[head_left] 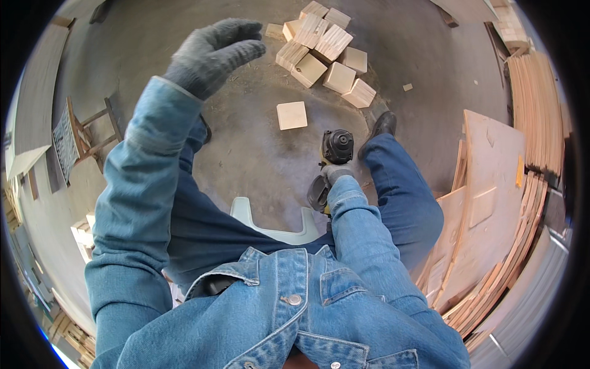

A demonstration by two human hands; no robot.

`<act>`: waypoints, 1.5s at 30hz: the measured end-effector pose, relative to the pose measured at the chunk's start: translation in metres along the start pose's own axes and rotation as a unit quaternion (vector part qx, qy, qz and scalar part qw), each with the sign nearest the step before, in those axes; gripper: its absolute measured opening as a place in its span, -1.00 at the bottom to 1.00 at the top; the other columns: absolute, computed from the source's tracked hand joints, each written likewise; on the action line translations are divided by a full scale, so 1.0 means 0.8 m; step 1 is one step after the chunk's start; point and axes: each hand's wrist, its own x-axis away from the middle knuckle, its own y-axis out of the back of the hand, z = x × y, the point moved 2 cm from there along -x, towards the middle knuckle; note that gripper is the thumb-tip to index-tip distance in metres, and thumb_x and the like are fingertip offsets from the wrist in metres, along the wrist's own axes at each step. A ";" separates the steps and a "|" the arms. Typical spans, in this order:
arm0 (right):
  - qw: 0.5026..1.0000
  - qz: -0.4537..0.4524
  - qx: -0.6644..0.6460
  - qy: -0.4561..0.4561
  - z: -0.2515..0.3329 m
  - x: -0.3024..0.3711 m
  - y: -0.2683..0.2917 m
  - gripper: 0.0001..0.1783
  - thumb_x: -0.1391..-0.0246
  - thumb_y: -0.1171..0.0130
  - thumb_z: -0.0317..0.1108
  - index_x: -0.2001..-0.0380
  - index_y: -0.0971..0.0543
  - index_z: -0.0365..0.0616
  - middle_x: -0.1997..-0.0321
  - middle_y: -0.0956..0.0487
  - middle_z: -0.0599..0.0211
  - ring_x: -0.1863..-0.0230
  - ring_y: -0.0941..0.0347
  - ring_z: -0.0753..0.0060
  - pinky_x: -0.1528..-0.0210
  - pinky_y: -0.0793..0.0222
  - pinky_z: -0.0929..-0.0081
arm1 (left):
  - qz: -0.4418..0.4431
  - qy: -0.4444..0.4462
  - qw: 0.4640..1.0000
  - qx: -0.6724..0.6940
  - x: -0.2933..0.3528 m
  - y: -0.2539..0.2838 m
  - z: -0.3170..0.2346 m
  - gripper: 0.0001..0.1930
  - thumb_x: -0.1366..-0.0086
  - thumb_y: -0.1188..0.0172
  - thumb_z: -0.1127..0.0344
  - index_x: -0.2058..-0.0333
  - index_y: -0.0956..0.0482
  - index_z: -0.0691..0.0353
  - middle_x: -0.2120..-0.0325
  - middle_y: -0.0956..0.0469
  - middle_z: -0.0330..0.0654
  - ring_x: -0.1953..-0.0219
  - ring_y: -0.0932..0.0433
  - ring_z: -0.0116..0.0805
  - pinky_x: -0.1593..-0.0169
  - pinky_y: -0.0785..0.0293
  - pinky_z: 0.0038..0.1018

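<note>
My left hand point(212, 55), in a grey knit glove, is raised at the upper left. Its fingers are bent, with a gap between thumb and fingers and nothing in them. Gloved too, my right hand point(337, 173) grips a yellow-and-black handheld power tool point(337, 146) between my knees; its exact kind is unclear. The tool's round black head points away from me, and the hand hides much of the body. Just beyond it, a single pale wood block point(291, 115) lies on the floor. A loose heap of several wood blocks point(332, 43) sits farther off, right of my left hand.
I sit on a pale green seat point(270, 232), my legs spread on either side. At the right lean plywood sheets point(495, 154) and stacked thin boards point(538, 111). To the left stands a wooden frame point(92, 132) beside large panels point(40, 92). Small wood scraps point(407, 87) dot the dusty floor.
</note>
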 end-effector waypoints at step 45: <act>0.988 -0.074 -0.062 0.117 0.065 0.065 0.031 -0.86 0.21 -0.41 -0.53 0.52 -0.64 -0.35 0.63 -0.60 0.15 0.70 -0.49 0.26 0.61 -0.41 0.29 | 0.064 0.043 0.890 -0.450 0.032 0.048 0.022 -0.40 -0.28 -0.36 0.04 -0.23 -0.47 0.11 -0.10 -0.59 -0.03 -0.15 -0.57 -0.06 -0.23 -0.50 -0.18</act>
